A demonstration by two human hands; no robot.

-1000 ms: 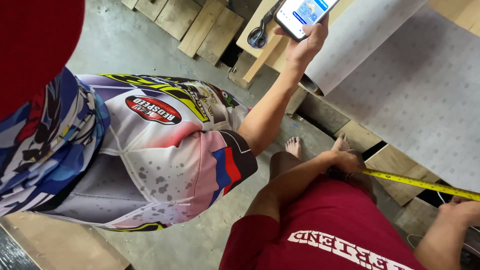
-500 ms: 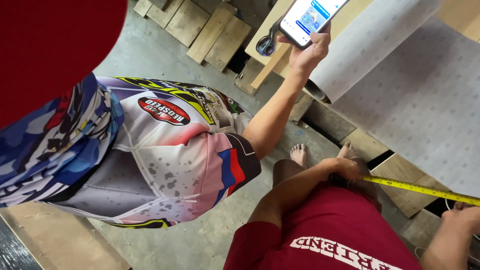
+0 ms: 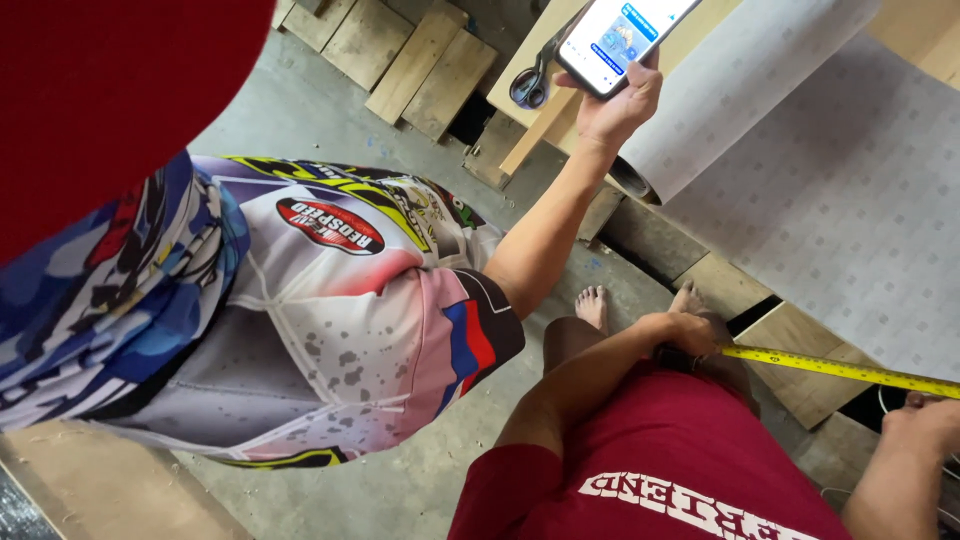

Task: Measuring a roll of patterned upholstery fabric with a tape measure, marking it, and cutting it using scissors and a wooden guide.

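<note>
A person's left hand (image 3: 690,332) is wrapped tight around the dark case of a tape measure (image 3: 830,367). Its stiff yellow blade runs out taut, just below the unrolled edge of a roll of pale grey sheeting (image 3: 850,200) printed with a fine dotted pattern. The right hand (image 3: 925,425) rests at the blade's far end, below the sheeting's right side. Its fingers are turned away from view, so whether they pinch the blade cannot be told.

The person wears dark red shorts (image 3: 650,450), and two bare feet (image 3: 592,305) stand on rough grey concrete floor (image 3: 300,110) beside the roll's open, tubular end.

A co-worker in a glossy, brightly patterned jersey (image 3: 340,330) stands to the left of the roll. The co-worker's hand (image 3: 615,105) holds a flat smartphone (image 3: 620,40) with a lit screen just above the roll's end. Black-handled scissors (image 3: 528,85) lie on a pale wooden board to the left of the roll, and weathered timber planks (image 3: 420,60) lie on the floor further left.

Compared with half a second earlier, little has shifted: the blade is still stretched, both hands keep their places on it, and the phone remains raised.
</note>
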